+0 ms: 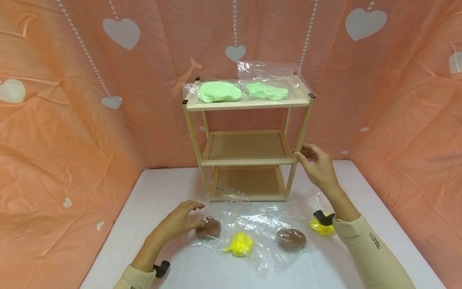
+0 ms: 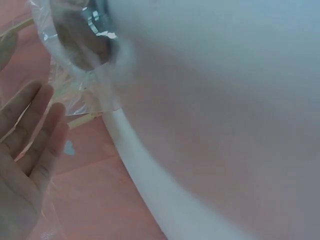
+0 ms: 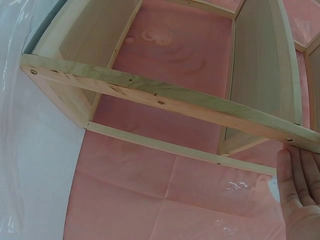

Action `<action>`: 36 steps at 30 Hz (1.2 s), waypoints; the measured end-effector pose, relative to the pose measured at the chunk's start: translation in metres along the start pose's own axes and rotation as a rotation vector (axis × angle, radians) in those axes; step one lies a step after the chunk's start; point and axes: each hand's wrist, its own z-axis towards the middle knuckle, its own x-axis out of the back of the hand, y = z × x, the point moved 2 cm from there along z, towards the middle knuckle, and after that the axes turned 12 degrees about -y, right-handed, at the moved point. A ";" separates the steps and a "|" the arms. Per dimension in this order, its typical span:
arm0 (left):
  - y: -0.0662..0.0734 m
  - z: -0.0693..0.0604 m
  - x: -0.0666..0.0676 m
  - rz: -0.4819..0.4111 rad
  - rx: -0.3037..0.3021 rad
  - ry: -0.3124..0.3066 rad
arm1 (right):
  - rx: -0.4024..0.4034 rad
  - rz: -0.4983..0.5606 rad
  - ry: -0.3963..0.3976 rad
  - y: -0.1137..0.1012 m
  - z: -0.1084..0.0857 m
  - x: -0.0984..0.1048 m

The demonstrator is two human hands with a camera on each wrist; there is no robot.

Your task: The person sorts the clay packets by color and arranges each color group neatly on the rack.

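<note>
My left hand (image 1: 175, 222) is beside a bagged brown lump (image 1: 208, 228), its thumb at the lump's left edge. In the left wrist view, the fingers of that hand (image 2: 30, 145) are spread and hold nothing, near the bagged brown lump (image 2: 82, 37). At the right front post of a three-tier wooden shelf (image 1: 249, 162), my right hand (image 1: 319, 166) has its thumb in front and its fingers reaching behind. The right wrist view shows the right hand (image 3: 302, 195) with its fingertips partly hidden by the shelf's post (image 3: 165, 100).
Two bagged light green pieces (image 1: 219, 91) (image 1: 267, 91) lie on the top tier. On the white table (image 1: 162, 182) are a yellow piece (image 1: 241, 244), another brown lump (image 1: 291, 239) and a yellow piece (image 1: 322, 228) under my right wrist. Pink cloth (image 1: 162, 60) hangs around.
</note>
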 end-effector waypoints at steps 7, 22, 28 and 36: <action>-0.003 -0.002 -0.008 0.047 0.059 -0.031 | 0.005 -0.006 0.000 -0.001 0.000 0.000; -0.003 -0.005 -0.017 0.051 0.043 -0.140 | -0.007 0.006 0.004 -0.003 -0.001 -0.001; -0.004 -0.006 -0.020 0.023 0.093 -0.172 | -0.016 0.014 -0.004 -0.003 0.000 0.000; 0.002 -0.005 -0.022 0.024 0.106 -0.152 | -0.006 0.006 -0.006 0.000 0.000 0.000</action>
